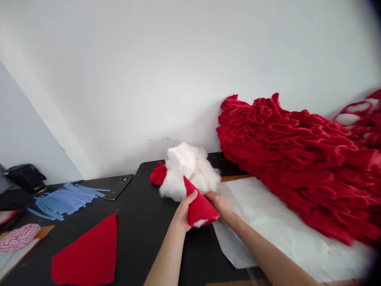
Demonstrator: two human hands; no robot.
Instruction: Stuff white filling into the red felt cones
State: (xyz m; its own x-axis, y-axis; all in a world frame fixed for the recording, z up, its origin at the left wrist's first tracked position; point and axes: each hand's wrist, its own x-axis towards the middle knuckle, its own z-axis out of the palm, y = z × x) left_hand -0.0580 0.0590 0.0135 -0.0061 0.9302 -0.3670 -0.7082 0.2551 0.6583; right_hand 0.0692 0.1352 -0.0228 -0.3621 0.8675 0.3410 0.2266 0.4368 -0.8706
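A red felt cone (201, 207), with white stuffing showing at its wide lower end, tilts with its tip up and to the left. My left hand (183, 210) is closed around its left side, thumb on the front. My right hand (219, 204) is at the cone's right edge with curled fingers against it; the fingertips are partly hidden behind the felt. Right behind the cone is a fluffy heap of white stuffing (181, 163). A small bunched red cloth (158, 173) touches the heap's left side.
A large pile of red felt pieces (291, 155) leans on the wall at right, beside white plastic sheeting (264, 222). Left on the black table (137, 234) lie a flat red felt piece (89, 254), blue strips (65, 200), a phone (119, 187) and red-white twine (20, 237).
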